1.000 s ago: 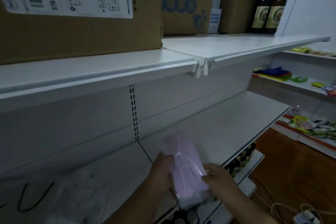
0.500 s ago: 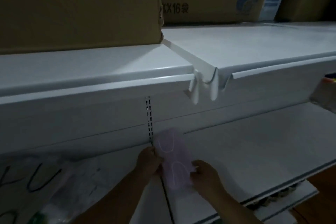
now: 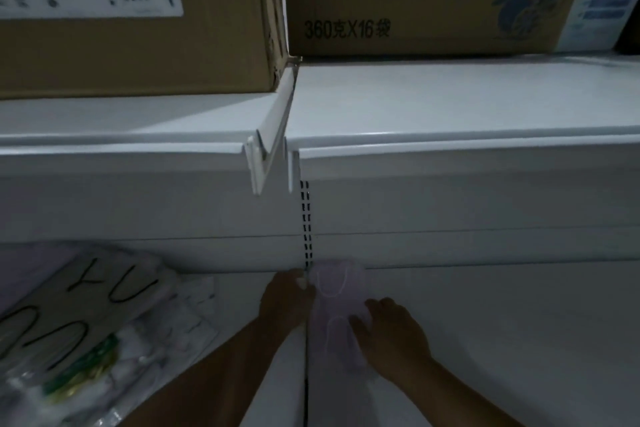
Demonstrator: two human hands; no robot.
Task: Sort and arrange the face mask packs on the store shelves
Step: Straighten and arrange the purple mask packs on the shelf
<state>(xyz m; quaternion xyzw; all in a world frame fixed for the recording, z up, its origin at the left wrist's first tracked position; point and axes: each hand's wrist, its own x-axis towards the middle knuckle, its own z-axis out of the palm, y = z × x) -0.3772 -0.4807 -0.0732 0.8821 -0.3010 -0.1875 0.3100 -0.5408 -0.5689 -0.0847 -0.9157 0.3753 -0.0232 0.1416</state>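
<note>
A pale pink face mask pack (image 3: pixel 334 308) in clear plastic lies on the white lower shelf (image 3: pixel 502 340), its far end against the back panel, just right of the seam between two shelf sections. My left hand (image 3: pixel 285 302) grips the pack's left edge near the top. My right hand (image 3: pixel 391 333) rests on its right side, fingers pressing the wrapper. More packs in clear bags (image 3: pixel 104 340), one with a handwritten white label, lie on the left shelf section.
Above, a white upper shelf (image 3: pixel 450 107) carries two cardboard boxes: a left box (image 3: pixel 138 45) with a shipping label and a right box (image 3: pixel 433 3) with blue print. A slotted upright (image 3: pixel 305 222) runs down the back panel behind the pack.
The pack went from held in the air in front of the shelf to lying far back on the lower shelf against the back panel. Both hands moved forward with it; the view swung left.
</note>
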